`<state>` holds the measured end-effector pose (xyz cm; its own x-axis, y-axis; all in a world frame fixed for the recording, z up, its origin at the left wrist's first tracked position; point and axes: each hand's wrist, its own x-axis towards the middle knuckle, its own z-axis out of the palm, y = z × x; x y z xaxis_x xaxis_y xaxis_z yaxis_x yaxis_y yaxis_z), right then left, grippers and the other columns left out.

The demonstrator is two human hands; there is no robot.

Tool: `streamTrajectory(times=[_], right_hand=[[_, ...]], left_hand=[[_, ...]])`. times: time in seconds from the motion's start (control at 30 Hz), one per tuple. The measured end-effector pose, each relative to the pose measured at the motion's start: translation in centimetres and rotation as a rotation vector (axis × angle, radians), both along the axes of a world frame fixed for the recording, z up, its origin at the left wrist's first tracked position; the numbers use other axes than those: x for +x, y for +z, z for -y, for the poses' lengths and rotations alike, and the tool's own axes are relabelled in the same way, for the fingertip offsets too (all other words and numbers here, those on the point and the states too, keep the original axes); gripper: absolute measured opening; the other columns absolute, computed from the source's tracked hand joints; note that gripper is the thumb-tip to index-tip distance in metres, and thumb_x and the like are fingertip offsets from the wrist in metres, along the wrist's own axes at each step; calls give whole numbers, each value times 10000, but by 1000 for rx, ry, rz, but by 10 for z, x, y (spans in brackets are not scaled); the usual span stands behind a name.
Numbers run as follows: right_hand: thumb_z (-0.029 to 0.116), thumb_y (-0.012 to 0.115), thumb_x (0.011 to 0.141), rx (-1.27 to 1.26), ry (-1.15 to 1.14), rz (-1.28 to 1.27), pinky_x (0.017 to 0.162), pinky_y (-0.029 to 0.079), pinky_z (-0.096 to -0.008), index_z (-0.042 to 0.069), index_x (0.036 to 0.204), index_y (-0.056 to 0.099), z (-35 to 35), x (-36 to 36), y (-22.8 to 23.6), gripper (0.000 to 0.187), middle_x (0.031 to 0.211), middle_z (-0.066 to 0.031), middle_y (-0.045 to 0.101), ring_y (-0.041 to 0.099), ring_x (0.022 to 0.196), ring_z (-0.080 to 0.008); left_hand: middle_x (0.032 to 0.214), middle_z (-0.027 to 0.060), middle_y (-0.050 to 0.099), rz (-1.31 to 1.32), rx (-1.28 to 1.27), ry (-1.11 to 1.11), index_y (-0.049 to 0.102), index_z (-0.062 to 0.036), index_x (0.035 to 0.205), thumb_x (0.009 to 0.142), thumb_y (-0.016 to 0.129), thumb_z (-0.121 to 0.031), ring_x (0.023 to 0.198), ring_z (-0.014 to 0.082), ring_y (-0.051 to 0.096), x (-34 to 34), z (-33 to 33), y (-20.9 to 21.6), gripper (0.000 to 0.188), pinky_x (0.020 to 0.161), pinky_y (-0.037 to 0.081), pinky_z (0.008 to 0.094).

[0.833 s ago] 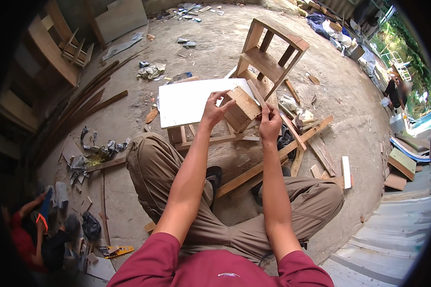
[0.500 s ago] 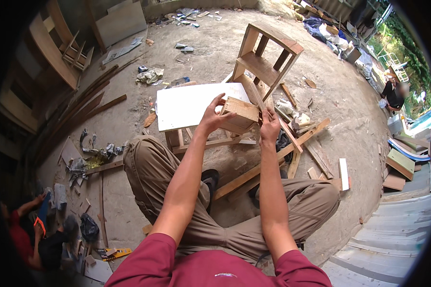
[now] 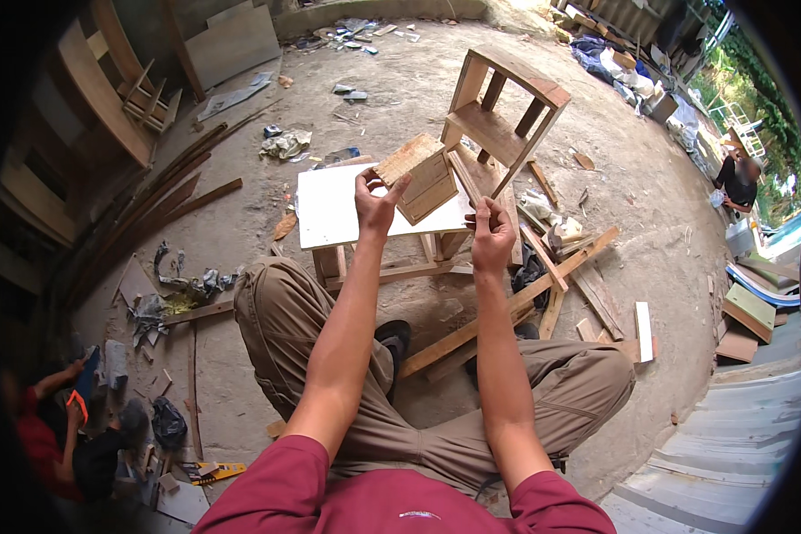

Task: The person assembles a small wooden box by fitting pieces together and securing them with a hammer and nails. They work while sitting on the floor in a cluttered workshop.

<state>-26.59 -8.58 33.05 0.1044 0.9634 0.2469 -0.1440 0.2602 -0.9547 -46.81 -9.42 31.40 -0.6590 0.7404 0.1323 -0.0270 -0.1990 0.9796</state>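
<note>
Head: wooden box (image 3: 421,181) partly hides white board (image 3: 331,210).

Daylight falls unevenly, brightest at the upper right, where the foliage (image 3: 774,67) is partly washed out. The white panel (image 3: 334,205) is overexposed, with little surface detail; the corrugated sheets (image 3: 703,445) at lower right carry a pale sheen. The wooden box (image 3: 418,178) shows a light upper face and a darker side. Soft shadow lies beneath the panel, and the shelving (image 3: 102,89) at left recedes into dimness. Fisheye curvature bends outlying edges; a black vignette encloses the field, softening detail near the rim.
</note>
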Motion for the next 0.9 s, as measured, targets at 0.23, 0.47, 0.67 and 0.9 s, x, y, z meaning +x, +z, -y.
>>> streamTrajectory(times=[0.23, 0.47, 0.67, 0.9], right_hand=[[79, 672, 912, -30, 308, 81, 709, 555, -271, -44, 1400, 395, 5, -4, 13, 574, 1035, -143, 661, 687, 828, -166], [33, 643, 899, -20, 407, 184, 783, 567, -300, 15, 1424, 380, 10, -2, 35, 587, 1049, -153, 624, 671, 883, -193], [30, 695, 893, -15, 532, 279, 856, 541, -298, 56, 1445, 411, -4, 23, 33, 621, 1095, -126, 663, 664, 975, -178], [100, 752, 878, 10, 557, 172, 888, 532, -295, 52, 1477, 419, -5, 34, 47, 687, 1136, -124, 686, 657, 1018, -163]], left_hand=[[1391, 171, 474, 286, 236, -280, 369, 58, 1430, 820, 778, -150, 1302, 232, 445, 0, 5, -2, 764, 1090, 379, 340], [1476, 111, 391, 315, 346, -457, 317, -22, 1474, 812, 714, 5, 1328, 225, 435, -6, 18, 18, 772, 1111, 366, 342], [1430, 60, 445, 220, 337, -565, 398, -106, 1432, 716, 768, 96, 1330, 216, 439, -16, 25, 42, 831, 1118, 385, 360], [1493, 93, 418, -54, 335, -538, 429, -143, 1402, 714, 787, 92, 1433, 247, 333, -12, 25, 77, 811, 1189, 330, 386]])
